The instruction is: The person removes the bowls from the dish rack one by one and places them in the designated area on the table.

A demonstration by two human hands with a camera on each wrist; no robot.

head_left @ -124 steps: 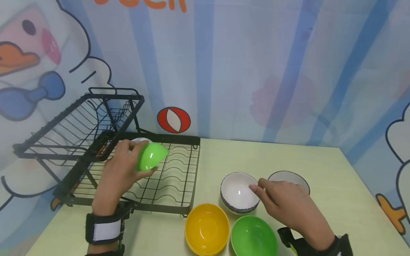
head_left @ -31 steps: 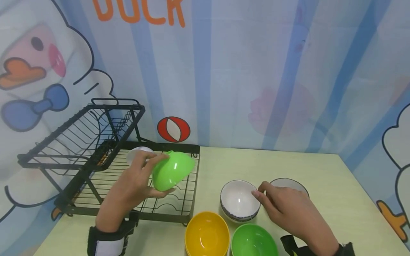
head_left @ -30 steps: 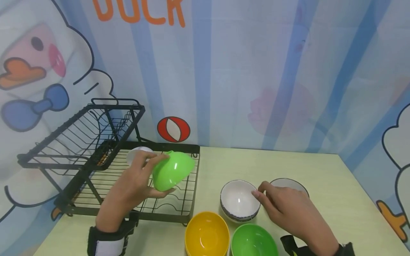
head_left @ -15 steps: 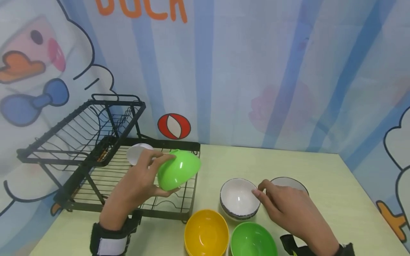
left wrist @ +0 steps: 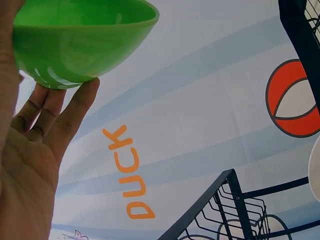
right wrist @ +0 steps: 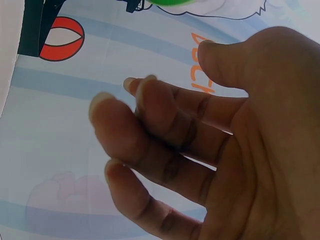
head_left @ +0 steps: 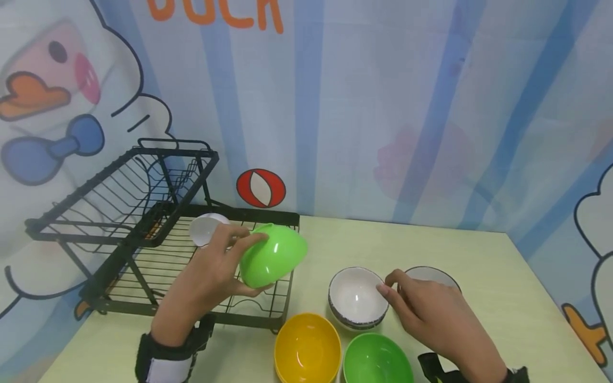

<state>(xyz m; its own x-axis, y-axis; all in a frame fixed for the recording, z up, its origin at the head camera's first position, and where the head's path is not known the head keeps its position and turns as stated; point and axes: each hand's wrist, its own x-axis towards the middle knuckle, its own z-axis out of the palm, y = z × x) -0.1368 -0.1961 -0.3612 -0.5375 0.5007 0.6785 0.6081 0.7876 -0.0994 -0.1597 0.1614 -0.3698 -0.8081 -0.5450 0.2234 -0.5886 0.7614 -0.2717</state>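
Note:
My left hand (head_left: 206,279) grips a bright green bowl (head_left: 274,256) tilted on its side, its outside turned to the head camera, over the right part of the black dish rack (head_left: 249,320). In the left wrist view, the fingers (left wrist: 75,112) press under the base of the green bowl (left wrist: 85,52). My right hand (head_left: 433,311) hovers just right of a white bowl with a dark speckled rim (head_left: 356,295), fingers loosely curled. Nothing lies between the fingers of the right hand (right wrist: 200,150) in the right wrist view. It partly hides a dark-rimmed white dish (head_left: 431,274).
A yellow bowl (head_left: 308,346) and a second green bowl (head_left: 378,359) stand at the front of the pale table (head_left: 479,250). Behind my left hand, a small white dish (head_left: 205,227) leans in the rack. An upper wire tier (head_left: 124,191) rises at left; a printed curtain (head_left: 354,106) hangs behind.
My left hand has carried the green bowl rightward from the rack's middle, uncovering more of the small white dish. My right hand has barely moved.

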